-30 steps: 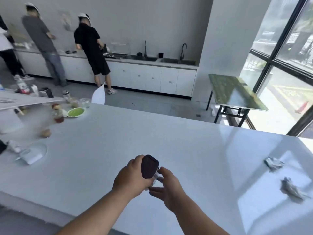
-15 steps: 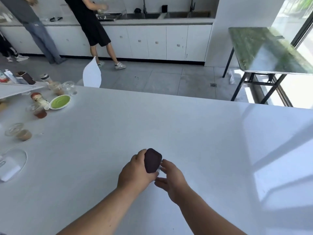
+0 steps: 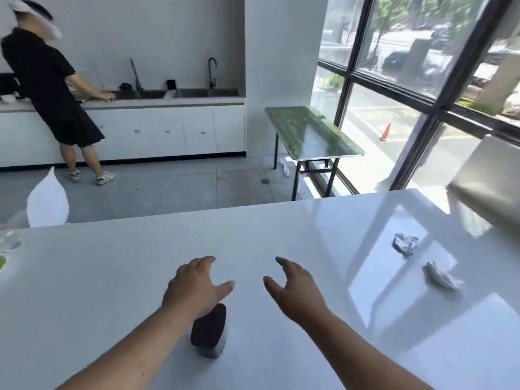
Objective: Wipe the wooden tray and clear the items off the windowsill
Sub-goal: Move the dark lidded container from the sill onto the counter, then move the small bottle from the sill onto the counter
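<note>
A small dark maroon container [image 3: 209, 326] with a clear base stands on the white counter [image 3: 112, 277], just under my left wrist. My left hand [image 3: 194, 285] hovers above and beyond it, fingers spread, holding nothing. My right hand [image 3: 295, 291] is open too, a little to the right, with nothing in it. Two crumpled tissues [image 3: 405, 243] [image 3: 440, 278] lie on the counter at the right. No wooden tray shows. A pale board-like object [image 3: 489, 181] juts in at the right edge, blurred.
A green-topped folding table [image 3: 309, 133] stands by the large window [image 3: 422, 66]. A person in black [image 3: 53, 88] works at the sink counter [image 3: 168, 99] at the back. A white chair back [image 3: 47, 204] rises behind the counter's far edge. Glassware [image 3: 8, 240] sits at the left edge.
Both hands have let go of the dark container, which now stands on the counter. The hands have opened and moved apart. The view has swung right toward the window.
</note>
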A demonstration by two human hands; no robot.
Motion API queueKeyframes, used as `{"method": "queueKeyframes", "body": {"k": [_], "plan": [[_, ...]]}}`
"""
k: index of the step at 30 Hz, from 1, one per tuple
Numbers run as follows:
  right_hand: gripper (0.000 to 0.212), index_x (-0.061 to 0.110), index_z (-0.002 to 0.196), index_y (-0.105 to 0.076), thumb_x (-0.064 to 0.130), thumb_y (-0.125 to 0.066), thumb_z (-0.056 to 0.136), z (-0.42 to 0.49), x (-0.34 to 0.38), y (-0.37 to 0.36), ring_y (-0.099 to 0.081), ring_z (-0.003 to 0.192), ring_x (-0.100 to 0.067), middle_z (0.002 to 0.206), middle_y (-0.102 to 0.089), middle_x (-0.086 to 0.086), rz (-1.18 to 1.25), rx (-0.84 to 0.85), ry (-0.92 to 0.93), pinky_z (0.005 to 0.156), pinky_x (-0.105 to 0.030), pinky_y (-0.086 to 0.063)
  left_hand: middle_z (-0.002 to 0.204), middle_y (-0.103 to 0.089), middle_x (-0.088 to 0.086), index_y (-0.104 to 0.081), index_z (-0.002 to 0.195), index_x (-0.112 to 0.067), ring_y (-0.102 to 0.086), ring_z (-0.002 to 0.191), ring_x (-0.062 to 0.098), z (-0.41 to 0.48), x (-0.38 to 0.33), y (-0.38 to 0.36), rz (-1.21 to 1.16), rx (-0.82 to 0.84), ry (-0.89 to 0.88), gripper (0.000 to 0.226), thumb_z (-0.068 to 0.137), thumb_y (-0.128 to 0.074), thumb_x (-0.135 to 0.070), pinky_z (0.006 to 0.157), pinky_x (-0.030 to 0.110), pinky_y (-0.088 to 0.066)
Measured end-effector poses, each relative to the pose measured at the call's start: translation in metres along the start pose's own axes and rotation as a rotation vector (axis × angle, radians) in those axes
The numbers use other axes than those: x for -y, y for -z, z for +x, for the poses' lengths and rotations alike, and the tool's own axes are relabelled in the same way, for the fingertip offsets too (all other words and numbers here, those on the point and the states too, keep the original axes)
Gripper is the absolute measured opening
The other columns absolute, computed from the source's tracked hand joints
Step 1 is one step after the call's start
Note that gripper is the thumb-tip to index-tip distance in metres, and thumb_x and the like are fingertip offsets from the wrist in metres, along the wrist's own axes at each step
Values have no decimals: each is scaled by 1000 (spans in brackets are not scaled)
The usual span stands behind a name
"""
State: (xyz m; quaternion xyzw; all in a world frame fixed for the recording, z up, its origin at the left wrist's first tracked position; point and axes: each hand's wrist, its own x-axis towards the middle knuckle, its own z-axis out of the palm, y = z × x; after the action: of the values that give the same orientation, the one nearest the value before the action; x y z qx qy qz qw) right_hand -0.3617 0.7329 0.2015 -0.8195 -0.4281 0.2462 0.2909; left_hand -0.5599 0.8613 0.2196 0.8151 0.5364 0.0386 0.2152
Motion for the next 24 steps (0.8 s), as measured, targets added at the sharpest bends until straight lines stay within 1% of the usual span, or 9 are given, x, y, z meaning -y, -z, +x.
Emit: {"method": "queueKeyframes", "body": {"k": [1,3,6,9,12,17,20,24], "plan": [[73,33,155,-41,66,-50,89,-12,0,24,-37,146,-16,157,-48,9,-77,-92,29,115,-37,-39,159,-45,-8,-41,153,-33,-38,145,22,-1,-17,9,-10,-4,-87,88,80,-60,-78,111,43,-43],[76,35,153,-43,72,-46,87,-42,-4,66,-34,147,-14,155,-49,12,-173,-246,34,116,-37,-37,159,-45,-10,-42,152,-35,-37,145,20,-7,-53,17,-45,-6,-246,90,77,-56,-82,111,43,-43],[78,35,150,-46,76,-45,83,-107,-29,111,-34,145,-12,151,-52,15,-269,-426,-50,113,-35,-38,158,-44,-15,-42,151,-38,-35,146,17,-36,-114,2,-83,39,-479,93,72,-49,-86,110,42,-43],[81,34,151,-44,78,-44,82,-180,-65,140,-34,145,-14,152,-50,13,-361,-482,-176,113,-34,-37,158,-44,-16,-42,151,-39,-35,146,16,-84,-168,-31,-116,134,-633,89,75,-52,-84,111,41,-44],[84,32,153,-42,79,-43,83,-258,-109,172,-33,147,-16,155,-48,11,-400,-553,-307,118,-33,-31,159,-42,-15,-41,152,-38,-34,146,17,-137,-223,-67,-101,234,-777,88,77,-55,-83,112,40,-42],[83,31,154,-41,76,-46,85,-389,-190,230,-30,150,-18,157,-46,9,-354,-727,-518,122,-34,-28,162,-41,-12,-39,154,-38,-37,146,18,-221,-331,-110,-39,315,-985,92,76,-56,-82,113,42,-42],[83,29,156,-40,74,-47,86,-458,-241,264,-30,151,-19,158,-45,8,-337,-802,-616,123,-37,-29,162,-41,-11,-38,155,-38,-37,147,17,-278,-400,-136,-12,338,-1101,93,75,-56,-82,113,42,-41],[85,29,156,-39,75,-49,85,-539,-310,307,-34,147,-20,157,-47,5,-294,-861,-735,120,-38,-32,163,-41,-10,-38,155,-38,-38,147,17,-356,-486,-181,10,376,-1206,92,75,-59,-81,114,42,-41]]}}
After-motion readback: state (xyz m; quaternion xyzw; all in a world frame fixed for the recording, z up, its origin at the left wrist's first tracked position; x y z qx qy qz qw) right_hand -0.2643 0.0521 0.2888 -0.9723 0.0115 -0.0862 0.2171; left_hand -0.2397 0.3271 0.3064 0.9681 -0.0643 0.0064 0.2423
